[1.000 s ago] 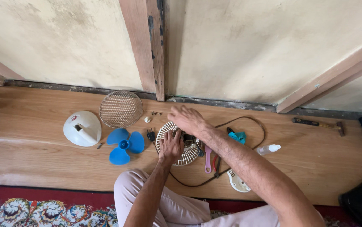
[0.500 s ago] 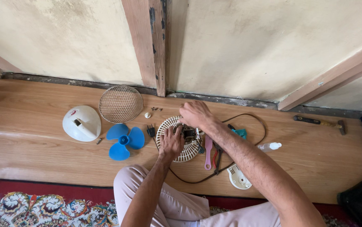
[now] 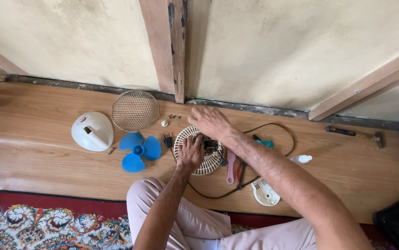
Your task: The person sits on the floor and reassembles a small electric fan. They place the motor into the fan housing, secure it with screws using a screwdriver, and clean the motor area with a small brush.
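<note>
A small fan lies taken apart on a wooden floor. My left hand [image 3: 191,152] presses down on the white rear grille [image 3: 207,163], which carries the dark motor [image 3: 210,145] at its middle. My right hand [image 3: 210,121] hovers at the grille's far edge, fingers spread and holding nothing, near some tiny screws [image 3: 174,116]. A blue three-blade propeller [image 3: 137,151] lies left of the grille. Beyond it rest a round wire-mesh front guard [image 3: 134,110] and a white dome-shaped housing [image 3: 92,131].
A black power cord [image 3: 273,127] with plug [image 3: 167,140] loops round the grille. Pink and red handled tools [image 3: 231,168], a white cover piece [image 3: 264,192], a small white bottle [image 3: 300,159], a teal object [image 3: 266,143] and a hammer [image 3: 356,134] lie right. A patterned rug [image 3: 46,227] lies near me.
My right hand has drawn left and toward the wall, off the grille's middle to its far edge. My left hand stays on the grille. The camera tilted slightly.
</note>
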